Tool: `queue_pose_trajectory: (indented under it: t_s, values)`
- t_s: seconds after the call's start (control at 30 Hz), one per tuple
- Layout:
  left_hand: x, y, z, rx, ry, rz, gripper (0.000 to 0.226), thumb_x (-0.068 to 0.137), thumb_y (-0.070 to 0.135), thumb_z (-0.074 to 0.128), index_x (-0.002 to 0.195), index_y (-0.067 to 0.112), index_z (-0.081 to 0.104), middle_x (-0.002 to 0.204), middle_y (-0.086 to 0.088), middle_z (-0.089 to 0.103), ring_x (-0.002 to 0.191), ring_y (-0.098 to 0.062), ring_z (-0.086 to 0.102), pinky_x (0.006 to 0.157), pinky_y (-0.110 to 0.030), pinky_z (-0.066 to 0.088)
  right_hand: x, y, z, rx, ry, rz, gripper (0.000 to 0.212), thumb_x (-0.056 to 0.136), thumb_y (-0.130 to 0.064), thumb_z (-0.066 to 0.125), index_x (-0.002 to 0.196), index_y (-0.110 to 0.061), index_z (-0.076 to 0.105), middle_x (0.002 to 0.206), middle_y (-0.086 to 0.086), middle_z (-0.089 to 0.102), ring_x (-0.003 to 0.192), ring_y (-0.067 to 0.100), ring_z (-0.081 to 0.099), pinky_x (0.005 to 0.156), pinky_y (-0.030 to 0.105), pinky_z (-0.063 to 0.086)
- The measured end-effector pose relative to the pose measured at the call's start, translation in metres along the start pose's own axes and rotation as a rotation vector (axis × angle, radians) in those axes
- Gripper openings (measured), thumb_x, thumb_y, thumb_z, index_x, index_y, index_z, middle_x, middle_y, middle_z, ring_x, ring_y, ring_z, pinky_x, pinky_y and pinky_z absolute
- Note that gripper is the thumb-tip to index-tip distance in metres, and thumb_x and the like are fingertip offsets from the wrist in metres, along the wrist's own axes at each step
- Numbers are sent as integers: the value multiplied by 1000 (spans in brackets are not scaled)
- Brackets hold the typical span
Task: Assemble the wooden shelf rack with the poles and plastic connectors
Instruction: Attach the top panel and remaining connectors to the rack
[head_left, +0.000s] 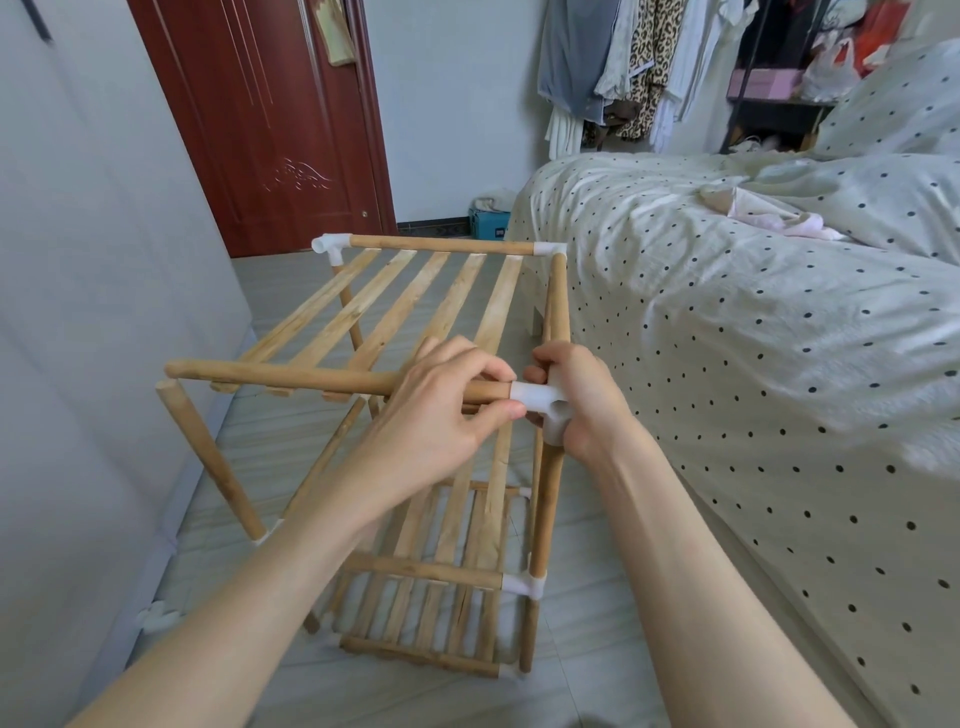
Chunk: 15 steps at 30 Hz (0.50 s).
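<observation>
Nearest the camera, 2 forearms reach over the rack (415, 312), which stands on the floor beside the bed (727, 322). The left hand (441, 410) pinches the front pole (291, 378) near its right end, thumb and fingers curled round it. The right hand (582, 400) clasps the white connector (545, 402) at the rack's front right corner, atop the upright there. The pole's end sits at the connector's socket; how deep it has gone cannot be seen. The step looks like seating that pole: best keep it in line with the socket, brace the connector firmly, and push straight, perhaps with a slight twist. The pole's left end hangs free above the left upright (208, 457), which has no connector yet.
</observation>
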<state>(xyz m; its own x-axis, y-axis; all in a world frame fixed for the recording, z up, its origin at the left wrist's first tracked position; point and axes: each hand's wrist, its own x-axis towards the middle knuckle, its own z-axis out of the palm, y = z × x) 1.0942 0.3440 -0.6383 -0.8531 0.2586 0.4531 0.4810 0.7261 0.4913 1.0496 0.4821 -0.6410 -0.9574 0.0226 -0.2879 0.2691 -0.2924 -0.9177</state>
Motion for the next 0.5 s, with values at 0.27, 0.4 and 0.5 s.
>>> queue_pose_trajectory:
  t_s: [0.27, 0.4, 0.5]
  values:
    - [-4, -33, -31, 133, -103, -17, 24, 80, 45, 47, 103, 45, 55, 95, 19, 48, 92, 7, 40, 80, -15, 29, 7, -4, -17, -43, -127, 33, 31, 93, -31, 51, 67, -14, 46, 45, -4, 46, 39, 10, 45, 46, 23, 38]
    - [-3, -33, -27, 103, -68, -2, 19, 86, 28, 56, 100, 40, 59, 91, 17, 49, 93, -5, 44, 85, -27, 33, 8, -2, -10, -103, -42, 1, 32, 94, -26, 46, 64, -15, 40, 41, -5, 40, 39, 13, 38, 45, 23, 32]
    - [-3, -30, -22, 91, -35, 8, 18, 87, 22, 58, 100, 34, 64, 89, 13, 48, 93, -10, 45, 88, -31, 33, 6, -2, -9, -98, -4, 17, 33, 94, -25, 45, 63, -16, 38, 41, -5, 38, 40, 13, 34, 44, 23, 30]
